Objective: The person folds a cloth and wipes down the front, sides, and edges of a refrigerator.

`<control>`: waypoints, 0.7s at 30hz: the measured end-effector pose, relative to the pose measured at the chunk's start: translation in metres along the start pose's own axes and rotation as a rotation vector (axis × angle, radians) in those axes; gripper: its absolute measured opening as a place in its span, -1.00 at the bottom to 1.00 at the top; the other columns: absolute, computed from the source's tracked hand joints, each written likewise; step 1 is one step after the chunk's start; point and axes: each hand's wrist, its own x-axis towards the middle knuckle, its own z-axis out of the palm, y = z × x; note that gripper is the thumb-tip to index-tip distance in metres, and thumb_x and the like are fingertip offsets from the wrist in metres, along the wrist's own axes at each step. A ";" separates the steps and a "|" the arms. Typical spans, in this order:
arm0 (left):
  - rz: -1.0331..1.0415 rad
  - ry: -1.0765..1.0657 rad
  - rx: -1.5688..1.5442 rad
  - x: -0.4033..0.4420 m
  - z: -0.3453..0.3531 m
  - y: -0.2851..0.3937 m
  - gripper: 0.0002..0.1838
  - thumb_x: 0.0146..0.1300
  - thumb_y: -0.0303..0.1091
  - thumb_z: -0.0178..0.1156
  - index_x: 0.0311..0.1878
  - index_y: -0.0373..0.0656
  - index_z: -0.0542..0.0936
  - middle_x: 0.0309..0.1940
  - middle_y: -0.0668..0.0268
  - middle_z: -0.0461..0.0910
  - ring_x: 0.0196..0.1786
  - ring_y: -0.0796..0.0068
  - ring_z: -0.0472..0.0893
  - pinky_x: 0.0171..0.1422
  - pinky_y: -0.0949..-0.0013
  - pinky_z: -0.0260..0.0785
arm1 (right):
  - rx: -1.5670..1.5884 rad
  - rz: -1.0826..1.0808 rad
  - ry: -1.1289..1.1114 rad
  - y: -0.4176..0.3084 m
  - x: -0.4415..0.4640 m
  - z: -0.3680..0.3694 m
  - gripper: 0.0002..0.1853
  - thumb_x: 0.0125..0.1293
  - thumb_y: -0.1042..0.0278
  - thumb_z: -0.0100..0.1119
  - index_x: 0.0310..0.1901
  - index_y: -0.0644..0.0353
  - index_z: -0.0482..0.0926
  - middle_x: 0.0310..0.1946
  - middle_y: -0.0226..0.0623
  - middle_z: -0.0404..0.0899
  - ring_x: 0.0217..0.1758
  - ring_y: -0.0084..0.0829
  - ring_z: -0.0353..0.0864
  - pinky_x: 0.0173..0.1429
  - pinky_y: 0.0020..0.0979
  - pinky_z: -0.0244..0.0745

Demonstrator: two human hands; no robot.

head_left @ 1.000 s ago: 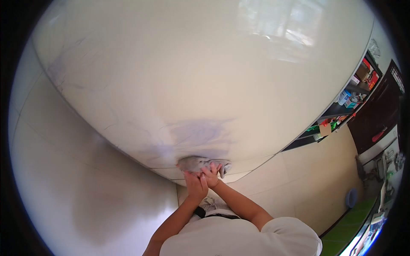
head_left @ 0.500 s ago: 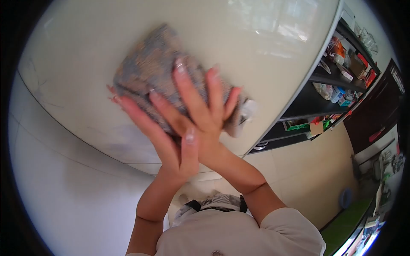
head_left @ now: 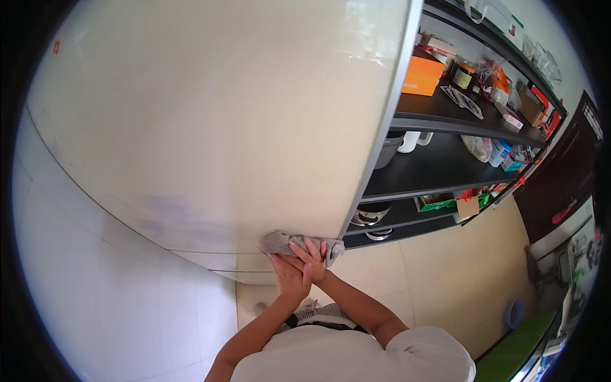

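Indoor room, pale tiled floor [head_left: 375, 267] from 4 to 5 o'clock, dark door [head_left: 560, 165] at 3. Big cream panel [head_left: 223, 127], 9 to 12 o'clock: smooth, glossy, bowed by the lens, window glare near 12. Black shelving [head_left: 439, 175] at 2 to 3 o'clock, flat boards, stocked with boxes, bags, containers; boxy orange carton [head_left: 422, 73] between 1 and 2.

Both hands at 6 o'clock. Right hand [head_left: 314, 256]: grip holding the grey cloth [head_left: 277, 243] against the panel's lower part, fingers spread over it. Left hand [head_left: 290, 277] overlaps the right, fingers at the cloth's near edge; can't tell how wide its grip is. Cloth is soft, matte, bunched, its crumpled end towards 5 o'clock.

Panel status: mostly even cream towards 12 o'clock, but faint bluish smudges [head_left: 165, 207] show near 9, so marking-free only in part. Fine marks can't be judged. Small red mark [head_left: 56, 48] at 10.
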 end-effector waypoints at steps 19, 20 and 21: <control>0.542 0.199 0.192 0.077 -0.023 0.075 0.04 0.24 -0.08 0.04 0.35 -0.47 -0.50 0.35 -0.42 -0.29 0.39 -0.49 -0.17 0.39 -0.35 -0.43 | -0.008 0.264 0.548 0.034 0.046 -0.004 -0.50 0.16 -0.11 0.14 0.17 -0.32 0.48 0.33 -0.24 0.23 0.40 0.00 0.10 0.41 0.18 -0.38; 0.518 0.159 0.179 0.057 -0.005 0.055 0.02 0.24 -0.06 0.05 0.37 -0.44 -0.45 0.34 -0.44 -0.25 0.37 -0.52 -0.13 0.36 -0.40 -0.41 | 0.057 0.287 0.467 0.029 -0.001 0.009 -0.51 0.21 -0.11 0.06 0.19 -0.30 0.46 0.35 -0.23 0.20 0.42 0.02 0.06 0.41 0.21 -0.40; 0.497 0.120 0.168 0.039 0.011 0.033 0.01 0.24 -0.05 0.05 0.39 -0.41 -0.40 0.33 -0.46 -0.20 0.35 -0.55 -0.09 0.33 -0.45 -0.39 | 0.121 0.309 0.389 0.026 -0.028 0.015 -0.51 0.26 -0.12 -0.03 0.21 -0.28 0.44 0.37 -0.21 0.17 0.43 0.04 0.03 0.41 0.23 -0.42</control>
